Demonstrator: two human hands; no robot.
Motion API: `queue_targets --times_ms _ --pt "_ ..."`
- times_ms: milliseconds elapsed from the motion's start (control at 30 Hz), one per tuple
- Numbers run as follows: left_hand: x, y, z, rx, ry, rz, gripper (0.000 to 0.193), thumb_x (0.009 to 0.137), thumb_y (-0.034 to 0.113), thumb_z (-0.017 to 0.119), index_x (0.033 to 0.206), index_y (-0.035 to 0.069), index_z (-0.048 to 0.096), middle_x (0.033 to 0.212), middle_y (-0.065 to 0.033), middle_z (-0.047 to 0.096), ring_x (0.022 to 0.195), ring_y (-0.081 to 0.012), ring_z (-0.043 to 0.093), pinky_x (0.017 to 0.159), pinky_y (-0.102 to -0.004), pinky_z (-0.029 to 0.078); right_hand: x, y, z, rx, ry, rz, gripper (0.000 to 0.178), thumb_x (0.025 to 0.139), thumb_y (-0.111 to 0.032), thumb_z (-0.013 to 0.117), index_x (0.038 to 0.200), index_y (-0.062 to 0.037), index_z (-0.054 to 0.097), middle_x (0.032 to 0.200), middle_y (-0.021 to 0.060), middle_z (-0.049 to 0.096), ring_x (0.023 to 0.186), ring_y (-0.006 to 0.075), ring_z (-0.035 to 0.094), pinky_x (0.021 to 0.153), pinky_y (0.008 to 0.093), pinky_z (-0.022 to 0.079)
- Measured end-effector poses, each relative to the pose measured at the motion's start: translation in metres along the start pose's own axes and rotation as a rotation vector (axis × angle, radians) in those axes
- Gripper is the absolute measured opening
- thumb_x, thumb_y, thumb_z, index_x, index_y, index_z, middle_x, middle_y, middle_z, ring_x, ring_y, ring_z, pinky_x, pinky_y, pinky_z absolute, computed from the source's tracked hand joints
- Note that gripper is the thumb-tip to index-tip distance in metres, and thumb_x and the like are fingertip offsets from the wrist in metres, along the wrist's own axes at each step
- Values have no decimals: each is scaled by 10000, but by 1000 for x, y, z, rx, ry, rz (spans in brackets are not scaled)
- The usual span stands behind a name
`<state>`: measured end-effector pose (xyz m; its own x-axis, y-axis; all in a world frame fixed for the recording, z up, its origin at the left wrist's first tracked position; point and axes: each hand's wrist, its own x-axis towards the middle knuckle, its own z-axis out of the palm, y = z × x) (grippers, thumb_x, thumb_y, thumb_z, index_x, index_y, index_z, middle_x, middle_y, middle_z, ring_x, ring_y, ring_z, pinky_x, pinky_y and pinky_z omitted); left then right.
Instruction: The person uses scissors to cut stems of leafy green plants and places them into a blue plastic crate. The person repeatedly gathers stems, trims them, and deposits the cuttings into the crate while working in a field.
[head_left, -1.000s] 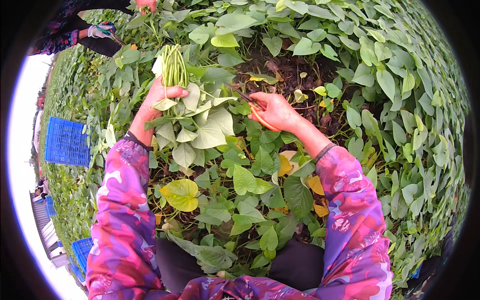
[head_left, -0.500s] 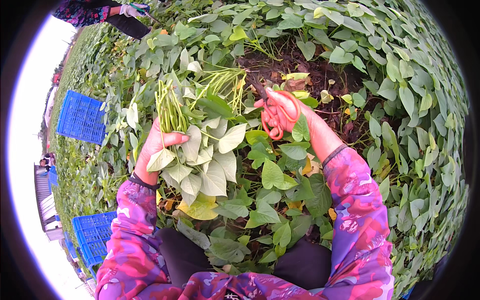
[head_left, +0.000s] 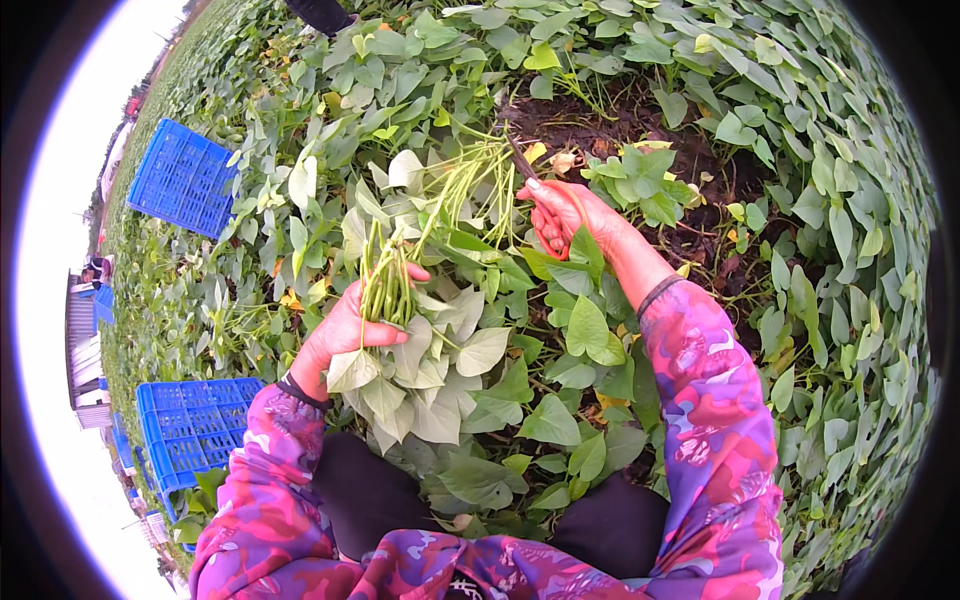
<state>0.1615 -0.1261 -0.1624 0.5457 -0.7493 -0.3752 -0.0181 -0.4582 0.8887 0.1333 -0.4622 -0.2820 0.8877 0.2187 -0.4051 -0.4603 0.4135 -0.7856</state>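
Observation:
My left hand [head_left: 350, 335] is closed round a bunch of leafy stems [head_left: 388, 295], which look like sweet potato shoots. Their green cut ends point up past my thumb, and pale leaf undersides hang below my palm. In my right hand [head_left: 585, 215] is a pair of scissors [head_left: 519, 160] with orange-red handles wrapped by my fingers. The dark blades point up and left, apart from the bunch; I cannot tell how wide they are open. Between my hands, more pale green stems [head_left: 475, 185] lie across the foliage, just left of the blades.
Dense green vines [head_left: 830, 250] spread all round me. A patch of brown soil [head_left: 600, 120] with dead leaves shows beyond my right hand. Two blue plastic crates, a far one [head_left: 183, 180] and a nearer one [head_left: 195, 425], sit at left. Another person's dark leg [head_left: 320, 14] shows at the top.
My left hand with the bunch has moved right and lower in the picture. The scissors have shifted slightly, still in my right hand. The other person's gloved hand has left the view.

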Motion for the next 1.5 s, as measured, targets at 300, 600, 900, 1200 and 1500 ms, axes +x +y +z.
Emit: queue_targets --times_ms 300,600,900,1200,1500 --pt "-54 71 -70 -115 253 -98 932 542 21 684 1433 45 412 1410 -13 486 1032 -100 564 924 -252 429 28 2 15 -422 113 -114 410 857 -431 716 986 -51 632 627 -15 530 483 66 479 444 225 397" --pt "140 159 -89 823 -221 -55 559 624 46 690 1162 -3 548 864 -73 648 805 -135 577 747 -289 483 49 22 23 -543 121 -199 403 839 -375 752 996 -19 647 679 -10 571 560 73 522 508 239 434" --pt "260 42 -43 1146 -125 -9 593 615 119 765 1165 17 568 1002 -189 688 936 -327 654 835 -385 504 35 29 16 -806 156 -152 423 828 -374 752 1018 -5 671 789 64 677 698 150 621 672 303 516" --pt "216 38 -95 513 -54 -183 535 605 23 722 1123 24 586 843 -21 601 739 -126 547 669 -286 464 5 -18 11 79 -159 -11 706 920 -588 525 1255 25 425 676 84 524 518 194 543 474 373 470" --pt "209 43 -82 414 -103 -160 528 618 31 705 1130 22 580 829 -5 595 703 -114 529 628 -269 444 44 -18 13 -248 72 -118 606 853 -576 639 1049 -6 576 653 63 573 524 139 567 489 294 489"
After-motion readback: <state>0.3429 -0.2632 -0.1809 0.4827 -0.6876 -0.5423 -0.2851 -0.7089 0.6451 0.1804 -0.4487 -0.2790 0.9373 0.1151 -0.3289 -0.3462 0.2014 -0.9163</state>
